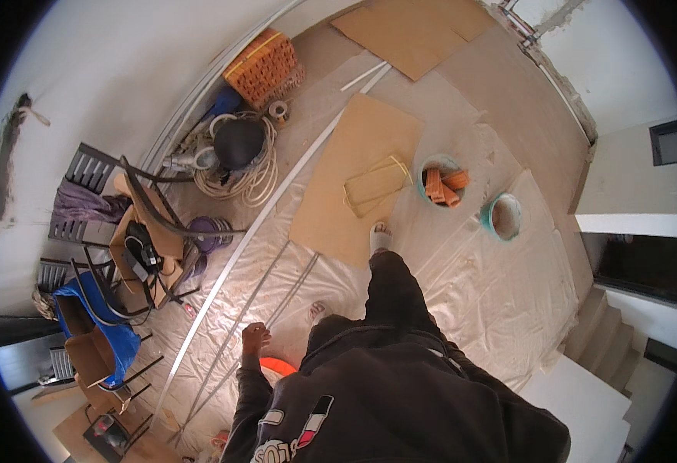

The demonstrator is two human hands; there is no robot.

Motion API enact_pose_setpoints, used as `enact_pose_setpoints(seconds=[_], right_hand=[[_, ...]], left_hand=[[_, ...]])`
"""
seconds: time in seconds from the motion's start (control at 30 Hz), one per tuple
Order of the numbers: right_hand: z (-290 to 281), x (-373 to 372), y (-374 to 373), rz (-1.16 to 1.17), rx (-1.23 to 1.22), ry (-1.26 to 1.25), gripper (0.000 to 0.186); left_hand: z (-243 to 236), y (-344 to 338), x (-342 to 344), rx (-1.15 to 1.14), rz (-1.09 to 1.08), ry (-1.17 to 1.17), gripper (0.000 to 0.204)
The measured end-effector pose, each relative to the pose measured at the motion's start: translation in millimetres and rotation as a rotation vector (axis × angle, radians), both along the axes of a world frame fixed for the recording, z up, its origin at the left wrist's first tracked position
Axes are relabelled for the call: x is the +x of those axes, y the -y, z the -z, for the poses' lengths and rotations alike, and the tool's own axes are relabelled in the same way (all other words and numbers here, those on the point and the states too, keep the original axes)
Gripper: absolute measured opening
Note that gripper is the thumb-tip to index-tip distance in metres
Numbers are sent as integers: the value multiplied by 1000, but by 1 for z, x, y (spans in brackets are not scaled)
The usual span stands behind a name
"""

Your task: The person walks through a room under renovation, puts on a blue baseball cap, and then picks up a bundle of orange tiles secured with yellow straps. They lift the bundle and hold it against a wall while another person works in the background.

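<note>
My left hand [255, 339] hangs at my left side above the sheeted floor, fingers loosely bent and a little apart, with nothing visible in them. Just beside it, a round orange-red thing [279, 366] shows partly from behind my dark sweatshirt; its kind cannot be made out. My right hand is hidden by my body. Ahead of my forward foot lies a brown cardboard sheet [330, 181] with a thin yellowish rectangular frame [377, 185] on it. Right of that stands a teal bucket [422, 193] holding several orange brick pieces [442, 187].
A second teal bucket [503, 216] stands farther right. A long white strip [238, 251] and thin grey rods [265, 289] cross the plastic sheeting [492, 309]. At left are stacked chairs [84, 208], a purple bucket [211, 234], coiled hose [257, 181] and orange hollow bricks [261, 69]. Stairs [604, 339] are at right.
</note>
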State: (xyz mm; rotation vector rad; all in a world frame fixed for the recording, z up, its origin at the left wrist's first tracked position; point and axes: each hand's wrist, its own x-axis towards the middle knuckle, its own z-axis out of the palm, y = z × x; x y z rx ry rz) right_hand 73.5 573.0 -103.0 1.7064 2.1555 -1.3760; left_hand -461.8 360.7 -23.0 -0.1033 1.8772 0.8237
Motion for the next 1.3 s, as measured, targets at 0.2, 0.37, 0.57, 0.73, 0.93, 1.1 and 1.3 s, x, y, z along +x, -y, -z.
enact_pose_setpoints(seconds=[0.2,0.37,0.57,0.73,0.93,1.1,1.3], right_hand=[[1,36,-139,166,-131,-92,21],[-60,34,-282,574,-466,-93,27],[-85,12,-413,469,-301,-54,26],[-86,-56,-464,405,-243,-289,25],[-37,-106,-503,350,-415,-250,23],[-57,-155,-556,435,-473,-113,21],[-92,-197,-631,738,-541,-222,17]], left_hand=[[-18,-119,46,16,51,102,28],[-33,-208,74,46,41,101,24],[-22,-292,74,86,84,103,24],[-21,-353,40,51,141,102,19],[-8,-443,-26,35,133,81,14],[-11,-509,-113,81,43,109,15],[-16,-593,-220,99,179,-53,16]])
